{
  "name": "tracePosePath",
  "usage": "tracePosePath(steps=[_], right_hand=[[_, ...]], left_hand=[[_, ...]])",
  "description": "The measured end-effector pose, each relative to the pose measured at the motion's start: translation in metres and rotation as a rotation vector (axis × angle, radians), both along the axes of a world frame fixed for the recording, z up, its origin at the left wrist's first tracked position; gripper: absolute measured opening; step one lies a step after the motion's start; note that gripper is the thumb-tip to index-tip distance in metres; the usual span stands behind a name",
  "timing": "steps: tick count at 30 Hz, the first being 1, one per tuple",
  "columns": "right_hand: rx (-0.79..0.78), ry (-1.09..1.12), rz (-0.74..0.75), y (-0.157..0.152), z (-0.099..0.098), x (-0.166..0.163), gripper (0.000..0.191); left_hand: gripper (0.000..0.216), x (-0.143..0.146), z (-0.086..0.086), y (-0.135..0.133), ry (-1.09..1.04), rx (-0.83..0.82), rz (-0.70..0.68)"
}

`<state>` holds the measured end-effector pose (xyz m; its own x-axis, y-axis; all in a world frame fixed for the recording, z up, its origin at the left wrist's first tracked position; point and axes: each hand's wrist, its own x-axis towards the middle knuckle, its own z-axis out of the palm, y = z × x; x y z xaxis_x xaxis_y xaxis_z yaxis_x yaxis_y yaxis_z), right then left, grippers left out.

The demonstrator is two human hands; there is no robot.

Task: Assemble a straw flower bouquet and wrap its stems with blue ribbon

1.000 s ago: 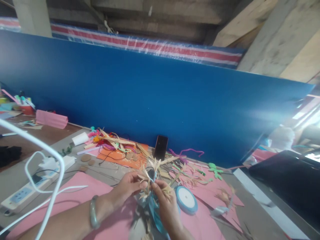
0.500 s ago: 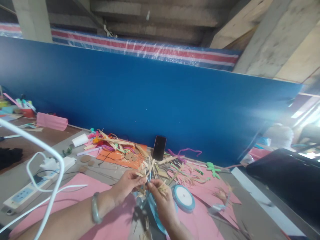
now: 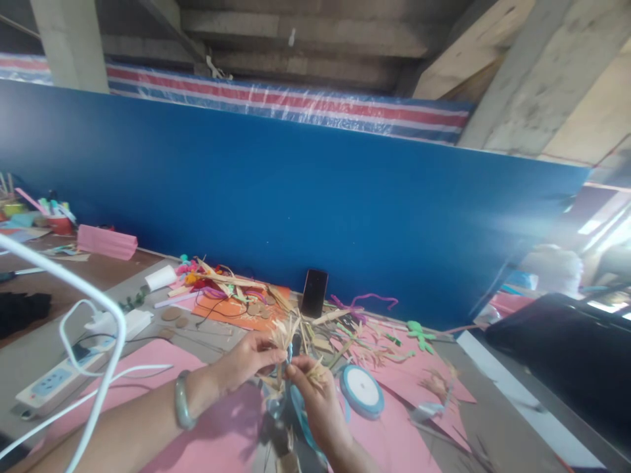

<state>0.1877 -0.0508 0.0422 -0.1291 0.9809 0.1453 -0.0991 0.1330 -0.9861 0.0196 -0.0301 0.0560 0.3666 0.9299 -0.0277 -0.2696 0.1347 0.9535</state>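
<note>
Pale dry straw-like strips (image 3: pixel 282 332) fan upward from the fingers of my left hand (image 3: pixel 249 358), which is closed on them in a pinch. A narrow light blue ribbon (image 3: pixel 290 351) runs at the bundle, between my two hands. My right hand (image 3: pixel 318 404) pinches at the ribbon's lower end with thumb and finger. More straw strips (image 3: pixel 318 374) stick out beside the right hand's fingers; whether it grips them I cannot tell. Just right of that hand lies a ribbon roll (image 3: pixel 362 391) with a white centre and blue rim.
A dark phone (image 3: pixel 314 293) leans against the blue partition (image 3: pixel 296 197). Loose straw, pipe cleaners and an orange sheet (image 3: pixel 236 318) clutter the table's back. Pink paper (image 3: pixel 207 420) lies under my arms. A power strip (image 3: pixel 83 368) and white cable (image 3: pixel 113 315) are at left.
Both hands have shifted slightly left and down, still close together. The straw strips now stand more upright over the left fingers, and more of the blue ribbon shows.
</note>
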Motion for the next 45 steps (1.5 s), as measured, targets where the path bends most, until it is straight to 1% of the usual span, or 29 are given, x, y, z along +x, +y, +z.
tracePosePath(steps=[5, 9, 12, 17, 22, 26, 27, 29, 31, 32, 34, 36, 40, 42, 45], right_hand=[[0.013, 0.045, -0.023, 0.002, 0.001, 0.001, 0.028], [0.025, 0.025, -0.018, 0.008, -0.002, 0.005, 0.029], [0.022, 0.021, -0.015, 0.01, -0.004, 0.007, 0.03], [-0.022, 0.037, -0.026, 0.01, -0.007, 0.006, 0.028], [-0.034, 0.063, -0.013, 0.011, -0.009, 0.003, 0.031], [-0.038, 0.04, -0.063, 0.015, -0.013, 0.006, 0.031], [-0.033, 0.031, -0.084, 0.016, -0.015, 0.007, 0.031], [-0.008, 0.007, -0.125, 0.019, -0.017, 0.01, 0.031], [0.013, -0.021, -0.157, 0.021, -0.018, 0.012, 0.03], [0.014, -0.028, -0.166, 0.022, -0.018, 0.012, 0.029], [0.002, -0.011, -0.191, 0.022, -0.017, 0.011, 0.027], [-0.018, 0.023, -0.203, 0.022, -0.017, 0.01, 0.027], [-0.036, 0.042, -0.218, 0.021, -0.016, 0.01, 0.03], [-0.048, 0.034, -0.226, 0.02, -0.016, 0.009, 0.032], [-0.049, 0.012, -0.244, 0.019, -0.017, 0.008, 0.034]], left_hand=[[0.034, 0.006, -0.001, 0.001, -0.029, 0.027, 0.042], [0.039, 0.011, -0.008, 0.007, -0.064, 0.069, 0.07], [0.036, 0.014, -0.014, 0.01, -0.101, 0.087, 0.104], [0.036, 0.016, -0.022, 0.011, -0.101, 0.071, 0.135], [0.034, 0.014, -0.032, 0.015, -0.073, 0.059, 0.119], [0.036, 0.012, -0.039, 0.017, -0.129, 0.108, 0.075], [0.038, 0.013, -0.041, 0.017, -0.161, 0.122, 0.061], [0.057, 0.014, -0.047, 0.016, -0.212, 0.137, 0.031], [0.075, 0.017, -0.054, 0.014, -0.191, 0.125, -0.024], [0.076, 0.018, -0.058, 0.014, -0.148, 0.111, -0.061], [0.07, 0.02, -0.066, 0.012, -0.059, 0.091, -0.12], [0.066, 0.02, -0.071, 0.011, -0.014, 0.106, -0.156], [0.068, 0.019, -0.071, 0.011, 0.035, 0.17, -0.204], [0.059, 0.019, -0.068, 0.011, 0.076, 0.184, -0.184], [0.046, 0.021, -0.064, 0.011, 0.159, 0.202, -0.094]])
